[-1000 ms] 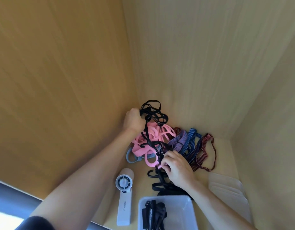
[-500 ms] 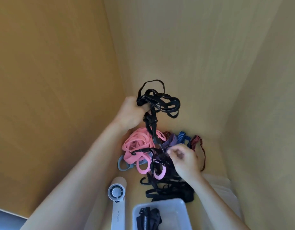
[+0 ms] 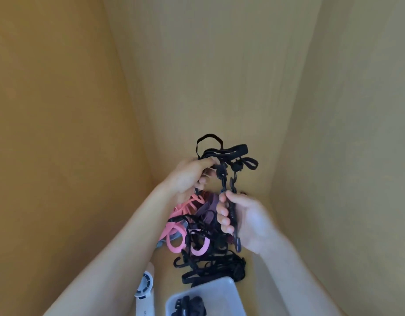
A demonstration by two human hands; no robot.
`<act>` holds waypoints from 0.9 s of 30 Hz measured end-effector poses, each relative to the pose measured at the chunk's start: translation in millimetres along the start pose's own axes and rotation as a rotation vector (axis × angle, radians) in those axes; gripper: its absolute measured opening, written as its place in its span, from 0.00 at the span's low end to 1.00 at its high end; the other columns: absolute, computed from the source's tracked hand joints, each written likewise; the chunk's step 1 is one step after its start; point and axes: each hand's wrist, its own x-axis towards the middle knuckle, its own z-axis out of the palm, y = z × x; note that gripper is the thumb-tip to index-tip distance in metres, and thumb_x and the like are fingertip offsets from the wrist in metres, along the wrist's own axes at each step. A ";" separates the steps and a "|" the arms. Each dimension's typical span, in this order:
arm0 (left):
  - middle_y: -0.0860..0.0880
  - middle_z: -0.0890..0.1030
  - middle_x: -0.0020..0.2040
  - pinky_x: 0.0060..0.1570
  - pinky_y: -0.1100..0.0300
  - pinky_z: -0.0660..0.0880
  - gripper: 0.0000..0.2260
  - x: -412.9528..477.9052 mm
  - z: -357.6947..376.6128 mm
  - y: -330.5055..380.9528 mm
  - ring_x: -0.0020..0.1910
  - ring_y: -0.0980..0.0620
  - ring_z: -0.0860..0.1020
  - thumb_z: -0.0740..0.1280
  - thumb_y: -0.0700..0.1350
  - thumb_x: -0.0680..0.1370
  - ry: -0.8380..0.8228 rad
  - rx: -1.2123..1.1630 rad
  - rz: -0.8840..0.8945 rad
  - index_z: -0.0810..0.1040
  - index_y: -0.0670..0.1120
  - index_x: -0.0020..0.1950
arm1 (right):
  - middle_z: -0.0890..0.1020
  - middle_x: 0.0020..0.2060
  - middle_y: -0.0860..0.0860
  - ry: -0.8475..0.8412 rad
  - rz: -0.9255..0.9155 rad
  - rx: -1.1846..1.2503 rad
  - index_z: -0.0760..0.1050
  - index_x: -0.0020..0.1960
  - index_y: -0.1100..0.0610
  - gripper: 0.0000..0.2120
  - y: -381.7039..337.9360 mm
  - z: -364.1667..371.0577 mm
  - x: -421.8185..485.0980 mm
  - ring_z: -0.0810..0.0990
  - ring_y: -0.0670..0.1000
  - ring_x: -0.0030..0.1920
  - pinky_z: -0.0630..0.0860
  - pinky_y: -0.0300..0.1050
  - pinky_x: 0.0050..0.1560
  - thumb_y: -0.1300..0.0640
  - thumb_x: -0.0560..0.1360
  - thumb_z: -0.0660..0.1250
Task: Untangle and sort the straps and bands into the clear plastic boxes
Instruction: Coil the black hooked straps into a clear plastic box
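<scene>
A tangled bunch of black straps (image 3: 226,153) hangs in the air between my hands. My left hand (image 3: 187,176) grips its upper loops. My right hand (image 3: 244,220) holds a lower black strand with a hook end, fingers curled round it. Below lie pink bands (image 3: 176,245), purple bands (image 3: 208,209) and more black straps (image 3: 210,267) in a heap on the wooden surface. A clear plastic box (image 3: 222,293) stands at the bottom edge with black straps (image 3: 189,305) inside.
A white handheld fan (image 3: 145,290) lies left of the box. Wooden walls close in on the left, back and right, forming a narrow corner.
Both hands have risen, lifting the black tangle clear of the heap. My right hand now holds a hanging strand with curled fingers. The view has tilted up.
</scene>
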 end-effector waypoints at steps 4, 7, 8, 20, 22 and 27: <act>0.47 0.75 0.35 0.21 0.67 0.56 0.16 -3.4 9.6 -14.8 0.24 0.57 0.62 0.61 0.48 0.84 -0.115 -0.200 -0.119 0.78 0.34 0.57 | 0.72 0.33 0.54 0.081 -0.105 0.420 0.71 0.43 0.60 0.12 -18.8 8.2 -13.2 0.71 0.52 0.31 0.72 0.42 0.32 0.56 0.83 0.58; 0.46 0.74 0.34 0.21 0.67 0.56 0.18 -11.1 19.2 -26.0 0.23 0.56 0.62 0.58 0.49 0.84 -0.197 -0.213 -0.167 0.78 0.35 0.53 | 0.74 0.35 0.55 0.160 -0.222 0.473 0.71 0.43 0.60 0.12 -27.1 9.0 -17.2 0.74 0.53 0.35 0.72 0.46 0.41 0.56 0.82 0.58; 0.46 0.73 0.34 0.21 0.67 0.55 0.17 -15.1 22.1 -29.7 0.23 0.56 0.62 0.57 0.49 0.85 -0.219 -0.216 -0.173 0.77 0.37 0.49 | 0.75 0.35 0.54 0.179 -0.247 0.472 0.71 0.43 0.59 0.12 -27.9 6.7 -17.2 0.74 0.53 0.36 0.72 0.46 0.43 0.56 0.82 0.58; 0.51 0.74 0.34 0.30 0.61 0.56 0.15 -55.6 44.4 -53.8 0.31 0.55 0.67 0.69 0.56 0.78 -0.484 0.050 0.013 0.76 0.45 0.43 | 0.84 0.47 0.54 0.370 -0.282 0.122 0.83 0.42 0.56 0.18 -1.0 -0.5 -14.9 0.72 0.55 0.38 0.70 0.49 0.37 0.52 0.82 0.58; 0.51 0.73 0.33 0.30 0.63 0.59 0.15 -56.8 41.4 -53.9 0.30 0.56 0.67 0.68 0.55 0.79 -0.491 0.075 0.008 0.73 0.43 0.45 | 0.83 0.47 0.56 0.326 -0.312 0.016 0.83 0.48 0.58 0.16 2.3 1.1 -18.1 0.75 0.57 0.37 0.72 0.51 0.33 0.55 0.82 0.57; 0.47 0.77 0.39 0.38 0.61 0.70 0.06 -57.3 32.9 -48.7 0.37 0.51 0.74 0.68 0.46 0.80 -0.481 -0.011 0.013 0.80 0.45 0.46 | 0.78 0.46 0.69 0.167 -0.370 -0.203 0.85 0.53 0.56 0.14 9.6 -0.5 -17.8 0.76 0.63 0.40 0.76 0.55 0.38 0.59 0.82 0.60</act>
